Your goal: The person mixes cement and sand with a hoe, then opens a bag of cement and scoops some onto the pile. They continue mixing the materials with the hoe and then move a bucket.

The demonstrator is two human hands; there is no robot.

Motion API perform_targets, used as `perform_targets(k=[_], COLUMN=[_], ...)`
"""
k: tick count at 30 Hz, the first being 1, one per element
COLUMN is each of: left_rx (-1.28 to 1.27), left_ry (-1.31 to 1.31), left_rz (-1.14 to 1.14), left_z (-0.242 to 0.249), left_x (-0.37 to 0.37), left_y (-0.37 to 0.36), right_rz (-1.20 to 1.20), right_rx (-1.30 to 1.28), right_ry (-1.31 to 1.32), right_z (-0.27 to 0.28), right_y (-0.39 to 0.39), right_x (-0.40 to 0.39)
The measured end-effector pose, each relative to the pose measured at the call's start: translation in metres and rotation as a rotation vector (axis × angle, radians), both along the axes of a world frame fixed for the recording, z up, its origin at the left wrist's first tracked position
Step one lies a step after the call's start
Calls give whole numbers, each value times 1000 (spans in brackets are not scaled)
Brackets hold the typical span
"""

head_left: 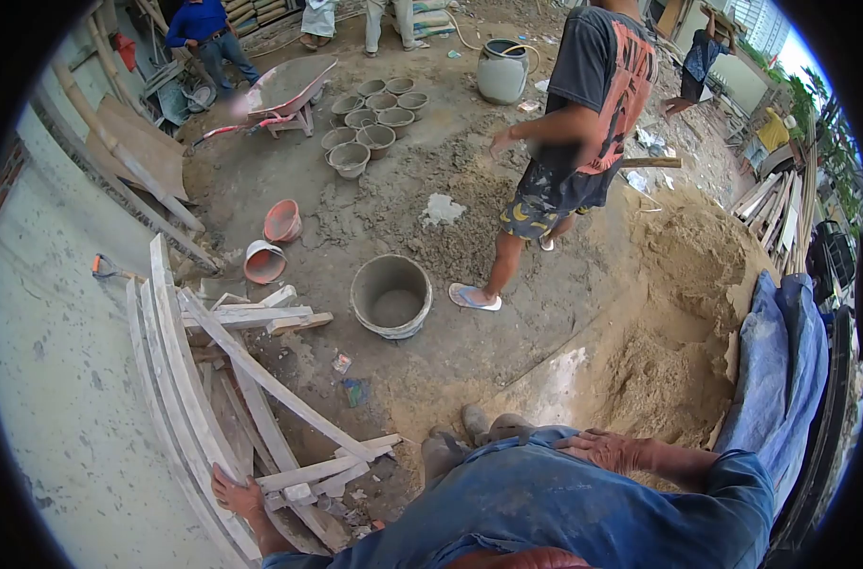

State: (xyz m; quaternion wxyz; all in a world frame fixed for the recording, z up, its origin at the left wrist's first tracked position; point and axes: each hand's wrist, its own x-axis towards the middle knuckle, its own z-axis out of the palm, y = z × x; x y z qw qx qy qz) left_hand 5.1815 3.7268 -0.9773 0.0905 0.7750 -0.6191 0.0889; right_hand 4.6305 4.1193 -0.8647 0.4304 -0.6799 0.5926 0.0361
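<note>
My left hand (239, 495) rests on the edge of a long pale wooden plank (186, 370), fingers apart and not wrapped round it. This plank leans with others along the wall, beside a pile of loose timber pieces (289, 384). Against the front of my blue shirt (564, 493), low at the hip, lies my right hand (597, 449), flat and holding nothing. Ahead of my boots (476, 422) stands a large grey bucket (390, 327), upright, its inside coated with dried cement.
A person in a dark shirt (583, 57) stands just beyond the bucket. Small cement-filled buckets (362, 120), a red wheelbarrow (303, 95) and a grey drum (503, 71) are farther off. Two red buckets (282, 221) lie left; a sand heap (678, 322) and blue tarp (768, 351) are right.
</note>
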Motion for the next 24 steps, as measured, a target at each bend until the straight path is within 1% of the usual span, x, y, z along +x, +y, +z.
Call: perform_targets(k=[5, 9, 24], left_rx=[4, -2, -2], left_ry=[-7, -5, -32], left_rz=[17, -10, -9], left_z=[0, -2, -4], left_x=[-2, 2, 5], left_y=[-1, -2, -3], right_rz=[-20, -26, 24], right_rx=[31, 53, 97], right_ry=[-19, -38, -61], right_z=[5, 8, 9], right_y=[-2, -4, -20], right_x=[-2, -4, -15])
